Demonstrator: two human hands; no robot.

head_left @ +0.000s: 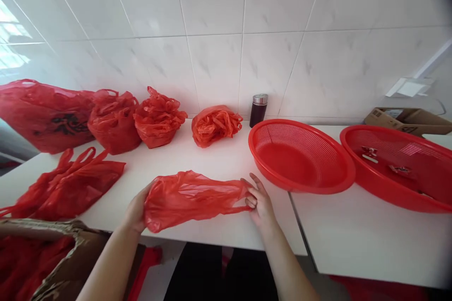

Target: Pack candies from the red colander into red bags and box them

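Observation:
A thin red plastic bag (194, 200) is stretched sideways between my two hands, above the front part of the white table (165, 164). My left hand (138, 207) grips its rounded left end, with most of the fingers hidden behind the plastic. At the other end, my right hand (259, 200) pinches the bag's handle side, the index finger raised a little. The plastic is see-through in places, and nothing shows inside it. Just beyond my right hand stands a red plastic basket (293, 155) with perforated walls and nothing in it.
Several filled red bags (115, 122) line the wall, and another red bag (77, 186) lies front left. A cardboard box (88, 254) of red plastic is at lower left. A dark bottle (258, 112), a second red basket (391, 197) with small packets and an open carton (420, 122) stand to the right.

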